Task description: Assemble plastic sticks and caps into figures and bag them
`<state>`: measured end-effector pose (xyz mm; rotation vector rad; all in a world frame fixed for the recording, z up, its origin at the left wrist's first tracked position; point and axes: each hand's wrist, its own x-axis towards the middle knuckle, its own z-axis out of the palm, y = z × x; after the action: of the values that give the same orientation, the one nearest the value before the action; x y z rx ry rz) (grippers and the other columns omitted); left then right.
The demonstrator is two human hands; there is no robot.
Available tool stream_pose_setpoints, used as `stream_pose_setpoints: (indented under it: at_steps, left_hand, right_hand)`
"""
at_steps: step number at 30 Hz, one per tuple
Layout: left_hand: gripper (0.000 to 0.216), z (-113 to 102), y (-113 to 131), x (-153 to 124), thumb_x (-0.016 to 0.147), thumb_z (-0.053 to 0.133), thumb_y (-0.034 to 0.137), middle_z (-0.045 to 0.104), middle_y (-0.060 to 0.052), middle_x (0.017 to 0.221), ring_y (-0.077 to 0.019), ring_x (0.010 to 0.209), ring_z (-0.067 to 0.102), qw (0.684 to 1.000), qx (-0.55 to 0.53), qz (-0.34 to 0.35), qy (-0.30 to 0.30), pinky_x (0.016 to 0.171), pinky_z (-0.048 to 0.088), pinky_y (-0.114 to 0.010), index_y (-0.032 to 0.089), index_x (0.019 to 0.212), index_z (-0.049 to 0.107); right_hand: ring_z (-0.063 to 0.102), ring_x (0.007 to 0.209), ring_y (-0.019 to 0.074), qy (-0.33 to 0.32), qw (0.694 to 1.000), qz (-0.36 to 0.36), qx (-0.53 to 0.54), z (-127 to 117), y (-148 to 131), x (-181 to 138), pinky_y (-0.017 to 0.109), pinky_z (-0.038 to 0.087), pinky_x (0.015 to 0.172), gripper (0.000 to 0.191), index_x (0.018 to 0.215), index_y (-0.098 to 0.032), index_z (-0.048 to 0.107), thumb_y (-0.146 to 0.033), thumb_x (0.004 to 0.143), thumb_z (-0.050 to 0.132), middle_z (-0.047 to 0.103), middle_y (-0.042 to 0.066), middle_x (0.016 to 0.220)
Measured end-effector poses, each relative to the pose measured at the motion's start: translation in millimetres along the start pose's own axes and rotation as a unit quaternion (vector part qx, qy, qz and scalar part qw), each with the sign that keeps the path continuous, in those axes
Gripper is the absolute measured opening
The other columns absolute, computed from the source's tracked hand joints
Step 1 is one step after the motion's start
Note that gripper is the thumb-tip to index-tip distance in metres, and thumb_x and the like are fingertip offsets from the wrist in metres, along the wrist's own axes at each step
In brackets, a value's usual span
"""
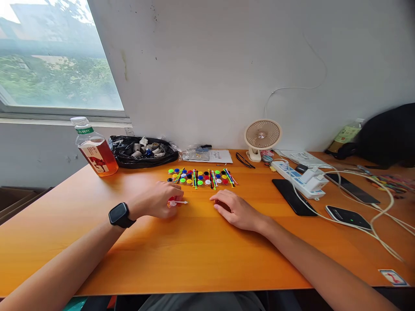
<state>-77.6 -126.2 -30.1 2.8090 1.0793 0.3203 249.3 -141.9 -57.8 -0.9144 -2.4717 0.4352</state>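
My left hand [159,199], with a black smartwatch [120,215] on its wrist, is closed on a small white plastic stick [180,202]. The stick points to the right, and something red shows beside it between the fingers. Low over the tabletop, my right hand [238,210] has its thumb and fingers apart and holds nothing I can see. Just beyond both hands lie small coloured plastic discs [200,182] in groups. Thin coloured sticks [195,178] lie between these groups.
At the left stand a bottle of amber drink [105,160] and a black plastic bag [139,163] with grey pieces. A clip fan [262,134] stands by the wall. To the right are a power strip [295,179], a black tablet-like slab [293,198], a phone [348,217] and loose white cables.
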Motion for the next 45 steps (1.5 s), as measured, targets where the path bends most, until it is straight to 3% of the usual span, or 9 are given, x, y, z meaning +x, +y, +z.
stream_pose_setpoints:
  at_steps: [6, 10, 12, 14, 16, 18, 25, 37, 45]
  left_hand:
    - [0.021, -16, -12, -4, 0.063, 0.055, 0.009, 0.073, -0.002, 0.085, -0.0184, 0.074, 0.066, 0.982, -0.167, -0.004, -0.083, 0.072, 0.049, -0.029, 0.021, 0.073, 0.071]
    - [0.034, -20, -12, -2, 0.068, 0.055, 0.013, 0.078, -0.003, 0.097, -0.0205, 0.084, 0.070, 0.946, -0.298, -0.028, -0.122, 0.075, 0.053, -0.027, 0.020, 0.092, 0.079]
    - [0.030, -17, -14, 0, 0.076, 0.058, 0.017, 0.078, -0.004, 0.102, -0.0217, 0.092, 0.071, 0.947, -0.313, -0.037, -0.064, 0.081, 0.054, -0.028, 0.021, 0.098, 0.078]
    - [0.020, -12, -20, 2, 0.088, 0.060, 0.026, 0.077, -0.005, 0.101, -0.0215, 0.092, 0.069, 0.959, -0.272, -0.061, 0.044, 0.081, 0.053, -0.030, 0.021, 0.098, 0.077]
    - [0.022, -3, -28, 3, 0.095, 0.059, 0.035, 0.075, -0.006, 0.100, -0.0220, 0.089, 0.066, 0.969, -0.176, -0.092, 0.144, 0.079, 0.052, -0.032, 0.021, 0.097, 0.076]
    - [0.023, 6, -38, 4, 0.097, 0.060, 0.039, 0.074, -0.007, 0.104, -0.0243, 0.095, 0.064, 0.973, -0.070, -0.103, 0.192, 0.082, 0.051, -0.036, 0.022, 0.100, 0.076]
    - [0.024, 28, -56, 9, 0.099, 0.060, 0.041, 0.070, -0.007, 0.106, -0.0269, 0.099, 0.060, 0.968, 0.024, -0.153, 0.197, 0.084, 0.050, -0.039, 0.024, 0.102, 0.077]
    - [0.022, 32, -59, 16, 0.095, 0.060, 0.035, 0.070, -0.008, 0.098, -0.0267, 0.097, 0.060, 0.967, 0.007, -0.172, 0.188, 0.084, 0.049, -0.039, 0.023, 0.090, 0.078]
    - [0.021, 22, -60, 12, 0.098, 0.056, 0.038, 0.074, -0.006, 0.093, -0.0249, 0.086, 0.061, 0.945, -0.006, -0.216, 0.244, 0.072, 0.044, -0.036, 0.021, 0.093, 0.068]
  right_hand:
    - [0.063, 0.100, 0.0245, -0.003, 1.000, -0.010, -0.011, 0, 0, 0, 0.040, 0.052, 0.092, 0.013, 0.112, -0.021, 0.066, -0.017, 0.104, 0.056, 0.070, 0.009, 0.109]
    - [0.063, 0.100, 0.0240, -0.006, 1.000, -0.009, -0.013, 0, 0, -1, 0.038, 0.051, 0.091, 0.013, 0.112, -0.022, 0.067, -0.018, 0.105, 0.056, 0.069, 0.008, 0.108]
    - [0.064, 0.100, 0.0238, -0.009, 1.000, -0.008, -0.013, -1, -1, -1, 0.038, 0.051, 0.091, 0.013, 0.111, -0.022, 0.067, -0.018, 0.105, 0.056, 0.069, 0.007, 0.108]
    - [0.063, 0.099, 0.0236, -0.010, 1.000, -0.008, -0.014, -1, -1, -1, 0.038, 0.051, 0.091, 0.012, 0.110, -0.022, 0.067, -0.018, 0.105, 0.056, 0.069, 0.007, 0.107]
    - [0.063, 0.099, 0.0234, -0.011, 1.000, -0.009, -0.016, -2, -2, -1, 0.038, 0.050, 0.091, 0.011, 0.109, -0.021, 0.067, -0.017, 0.104, 0.057, 0.069, 0.007, 0.107]
    - [0.063, 0.099, 0.0232, -0.010, 1.000, -0.009, -0.017, -2, -2, -1, 0.038, 0.050, 0.091, 0.012, 0.109, -0.021, 0.067, -0.017, 0.104, 0.058, 0.069, 0.007, 0.107]
    - [0.064, 0.101, 0.0235, -0.009, 1.000, -0.015, -0.016, 0, 0, 0, 0.038, 0.051, 0.093, 0.013, 0.110, -0.022, 0.068, -0.018, 0.105, 0.057, 0.069, 0.007, 0.109]
    - [0.064, 0.100, 0.0239, -0.010, 1.000, -0.011, -0.012, -2, -3, 0, 0.040, 0.052, 0.093, 0.013, 0.110, -0.022, 0.069, -0.019, 0.105, 0.058, 0.069, 0.008, 0.109]
    - [0.064, 0.100, 0.0234, -0.012, 1.000, -0.009, -0.014, -2, -2, -1, 0.038, 0.051, 0.093, 0.013, 0.110, -0.022, 0.069, -0.019, 0.105, 0.058, 0.068, 0.007, 0.109]
